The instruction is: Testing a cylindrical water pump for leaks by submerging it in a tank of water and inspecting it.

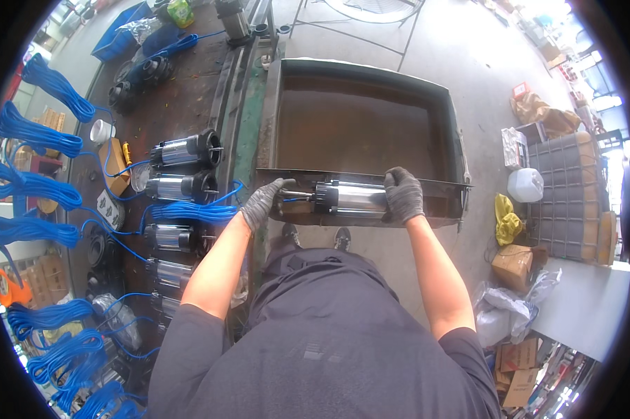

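A silver cylindrical pump motor with black end parts lies level across the near part of a water-filled metal tank. My right hand, in a dark grey glove, is closed around its right end. At its left end a thin metal shaft sticks out, and my left hand, gloved too, has its fingers curled at the shaft's tip. A short blue piece of cable shows just below the shaft. The left palm and part of the fingertips are hidden.
On the dark workbench at left stand several similar motors, joined to coiled blue cables. A thin metal bar crosses the tank. At right are a caged container, a white jug and cardboard boxes.
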